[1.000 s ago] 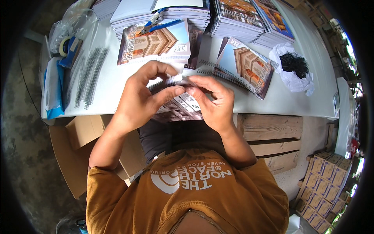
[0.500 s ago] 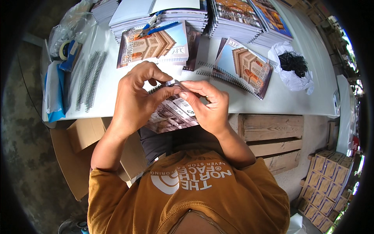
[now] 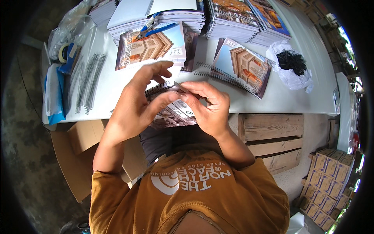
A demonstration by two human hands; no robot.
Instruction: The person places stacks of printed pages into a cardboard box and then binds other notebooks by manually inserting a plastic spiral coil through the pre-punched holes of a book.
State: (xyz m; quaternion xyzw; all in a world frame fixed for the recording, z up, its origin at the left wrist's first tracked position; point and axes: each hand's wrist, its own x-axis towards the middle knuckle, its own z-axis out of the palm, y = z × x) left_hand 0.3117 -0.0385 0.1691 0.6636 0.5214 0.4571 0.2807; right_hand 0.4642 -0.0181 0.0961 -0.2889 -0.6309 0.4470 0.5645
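Note:
A small spiral-bound notebook (image 3: 177, 111) with a printed cover is held above the table's near edge, tilted. Its black wire coil (image 3: 157, 89) runs along the upper left edge. My right hand (image 3: 208, 105) is closed on the notebook's upper corner, thumb and fingers pinching the cover and pages. Around the coil side, my left hand (image 3: 136, 97) has its forefinger raised off the coil and its thumb stretched along the cover; its fingers are apart. The lower part of the notebook is partly hidden by my hands.
Ahead lie a notebook stack (image 3: 150, 46) with blue-handled pliers (image 3: 156, 29) on top and more notebooks (image 3: 241, 66) to the right. Loose wire coils (image 3: 89, 82), a tape dispenser (image 3: 70, 56) and white paper with black scraps (image 3: 290, 64) flank them. A cardboard box (image 3: 78, 156) stands below.
My left forefinger and thumb have parted from their pinch at the coil, baring more of it. My right hand keeps its grip on the corner, nearly in place.

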